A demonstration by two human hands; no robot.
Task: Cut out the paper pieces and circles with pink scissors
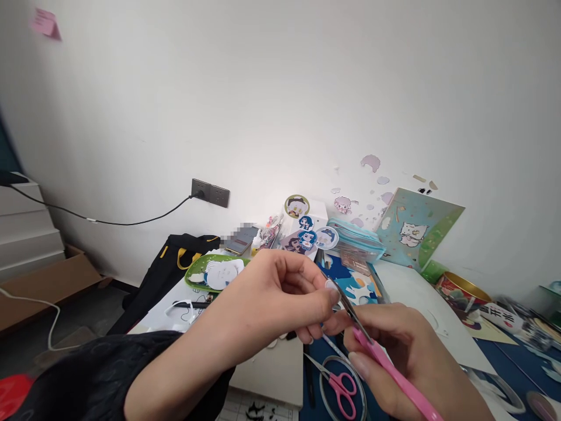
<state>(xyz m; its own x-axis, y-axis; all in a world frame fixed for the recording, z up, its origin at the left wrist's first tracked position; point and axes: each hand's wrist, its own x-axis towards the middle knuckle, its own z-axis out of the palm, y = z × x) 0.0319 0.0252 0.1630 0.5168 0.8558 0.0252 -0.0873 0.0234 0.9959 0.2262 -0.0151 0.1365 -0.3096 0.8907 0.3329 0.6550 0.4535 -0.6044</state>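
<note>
Pink-handled tool [374,349], toward five o'clock of centre, is grasped in the right hand [405,345]; the left hand [280,295] appears to pinch a small white piece [331,285] beside it. Recommended: small, unhurried movements.

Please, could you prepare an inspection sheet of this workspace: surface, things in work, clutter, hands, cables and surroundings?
Surface: blue surface, partly covered by papers and other items.
Job's things: pink-handled tool with a metal end; any piece being worked is too small to tell.
Clutter: pink scissors below the hands; green tray with paper cutouts; clear-and-blue pouch.
Hands: right hand grips the tool; left hand has its fingers curled at the metal end, contents unclear.
Cables: black cable plugged into the wall socket; white cable at far left.
Surroundings: pale wall with pink note; cardboard box at left.
</note>
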